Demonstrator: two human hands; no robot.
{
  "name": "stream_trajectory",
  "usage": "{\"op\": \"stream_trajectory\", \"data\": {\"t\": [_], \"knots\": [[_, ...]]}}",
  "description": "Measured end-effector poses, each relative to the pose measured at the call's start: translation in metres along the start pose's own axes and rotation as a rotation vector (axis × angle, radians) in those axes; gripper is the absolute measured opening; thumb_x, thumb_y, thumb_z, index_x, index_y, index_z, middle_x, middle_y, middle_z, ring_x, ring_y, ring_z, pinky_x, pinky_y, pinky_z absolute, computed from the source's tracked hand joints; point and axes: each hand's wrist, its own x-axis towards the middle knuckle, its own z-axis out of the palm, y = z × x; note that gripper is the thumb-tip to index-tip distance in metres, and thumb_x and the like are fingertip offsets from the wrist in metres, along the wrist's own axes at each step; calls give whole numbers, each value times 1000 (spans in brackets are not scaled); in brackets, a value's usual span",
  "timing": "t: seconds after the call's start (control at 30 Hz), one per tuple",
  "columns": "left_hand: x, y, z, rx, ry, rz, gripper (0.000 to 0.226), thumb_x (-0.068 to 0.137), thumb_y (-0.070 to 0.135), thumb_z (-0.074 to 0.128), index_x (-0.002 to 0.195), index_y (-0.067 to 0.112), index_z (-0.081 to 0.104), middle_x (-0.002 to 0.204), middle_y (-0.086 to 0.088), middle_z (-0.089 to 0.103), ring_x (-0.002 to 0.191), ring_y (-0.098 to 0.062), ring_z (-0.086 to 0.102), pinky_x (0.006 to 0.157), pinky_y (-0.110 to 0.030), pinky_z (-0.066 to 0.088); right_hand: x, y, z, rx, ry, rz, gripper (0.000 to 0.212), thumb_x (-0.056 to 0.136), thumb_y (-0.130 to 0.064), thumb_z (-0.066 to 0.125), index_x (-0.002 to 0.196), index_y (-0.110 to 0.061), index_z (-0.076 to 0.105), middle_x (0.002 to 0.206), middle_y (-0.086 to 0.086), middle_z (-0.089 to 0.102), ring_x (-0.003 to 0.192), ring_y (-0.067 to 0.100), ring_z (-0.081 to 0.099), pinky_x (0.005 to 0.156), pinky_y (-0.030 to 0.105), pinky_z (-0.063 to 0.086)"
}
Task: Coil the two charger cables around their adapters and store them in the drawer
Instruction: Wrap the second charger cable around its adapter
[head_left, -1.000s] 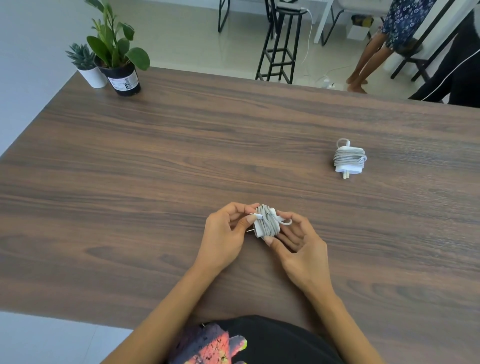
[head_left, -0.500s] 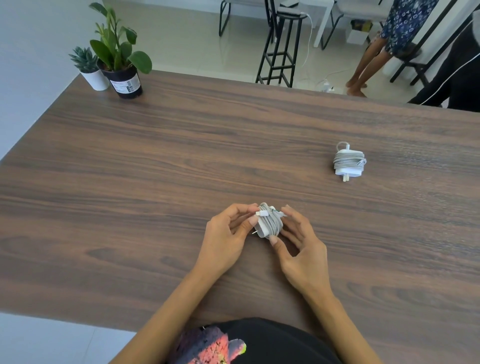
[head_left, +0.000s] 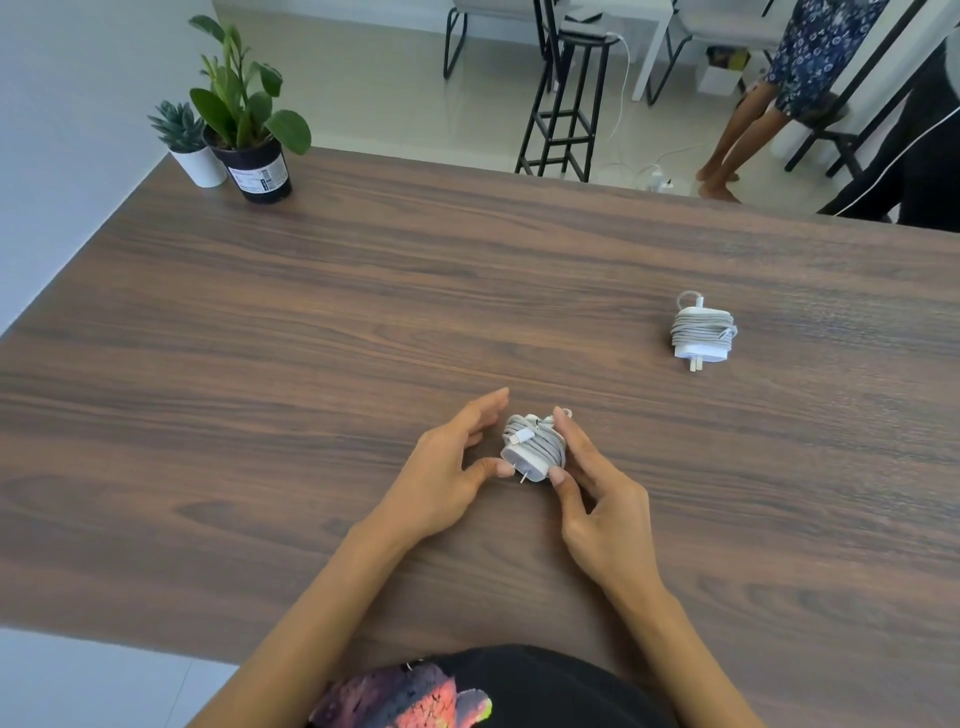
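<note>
A white adapter with grey cable coiled round it (head_left: 535, 448) lies on the wooden table (head_left: 311, 364) in front of me, prongs pointing toward me and the cable's plug end lying on top of the coil. My right hand (head_left: 597, 499) grips it from the right, with fingertips at its far edge and thumb at its near corner. My left hand (head_left: 447, 473) is beside it with its fingers lifted and spread, only the thumb tip touching the prong end. A second coiled charger (head_left: 702, 332) rests alone at the right, farther back. I see no drawer.
Two potted plants stand at the table's far left corner, a leafy one in a black pot (head_left: 249, 124) and a small succulent in a white pot (head_left: 184, 140). Beyond the far edge are stools, chairs and a standing person's legs (head_left: 737, 140).
My left fingers have come off the plug end and coil and spread open, leaving only the thumb touching. The plug end now lies tucked on the coil. The view shifted slightly.
</note>
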Motion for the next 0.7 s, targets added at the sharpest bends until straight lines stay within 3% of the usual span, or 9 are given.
{"op": "stream_trajectory", "data": {"t": [0.23,0.37,0.5,0.6,0.7], "knots": [[7,0,8,-27,-137,10,72,73,1,74,136,22,46,129,6,58,117,1,54,102,-14,39,-17,6,4,126,22,193,57,88,-8,62,138,-29,42,128,-17,56,112,-10,55,95,5,37],[5,-2,18,-88,-82,8,73,70,-5,74,132,25,49,125,12,60,115,3,55,98,-12,40,-16,11,6,83,41,177,57,88,-4,60,133,-35,42,126,-25,53,114,-18,48,95,2,33],[16,-1,29,-140,-35,15,74,71,-10,71,135,20,47,128,14,57,117,5,53,99,-13,41,-2,18,4,98,86,188,57,89,-5,60,133,-37,43,129,-18,56,118,-10,51,98,6,35],[38,-1,37,-51,11,91,71,71,-12,68,134,15,49,128,11,57,116,6,53,97,-9,39,15,22,-1,75,131,175,58,89,-4,59,134,-37,43,131,-13,55,120,-7,51,98,6,35],[68,-2,46,59,80,194,67,72,-14,63,134,11,50,131,2,58,119,-3,53,100,-10,37,36,29,-9,15,163,155,57,90,-3,57,138,-30,43,134,-7,55,121,-2,52,99,6,35]]}}
